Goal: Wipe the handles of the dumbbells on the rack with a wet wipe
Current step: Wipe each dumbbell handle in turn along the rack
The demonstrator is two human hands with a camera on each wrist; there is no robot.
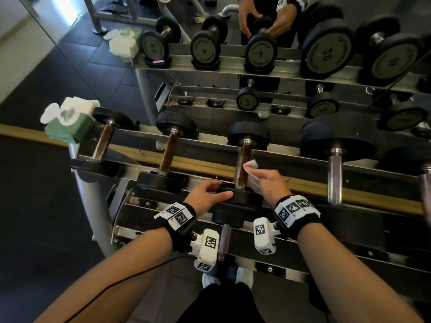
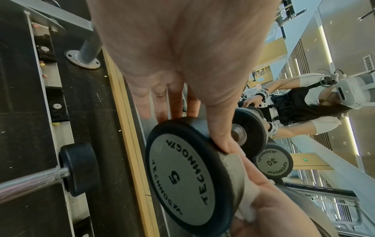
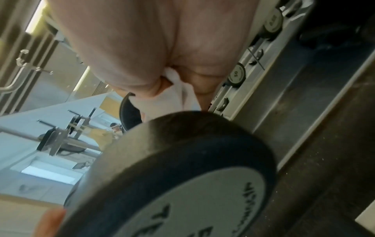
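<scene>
The third dumbbell from the left has a brown, rusty handle (image 1: 243, 164) and lies on the rack's top tier (image 1: 210, 138). My left hand (image 1: 219, 191) grips its near black head (image 1: 240, 198), thumb along the rim. The left wrist view shows that head marked 5 (image 2: 182, 176), with my thumb (image 2: 219, 128) curled over its edge. My right hand (image 1: 254, 173) pinches a white wet wipe (image 1: 251, 165) just right of the handle's lower half. In the right wrist view the wipe (image 3: 178, 91) is bunched under my palm, above the dumbbell head (image 3: 182, 176).
A green and white wipe pack (image 1: 70, 122) sits at the rack's left end. Two more brown-handled dumbbells (image 1: 168, 155) lie to the left, and a larger chrome-handled one (image 1: 334, 178) to the right. A mirror behind reflects the rack. Another dumbbell (image 1: 225, 238) rests on the lower tier.
</scene>
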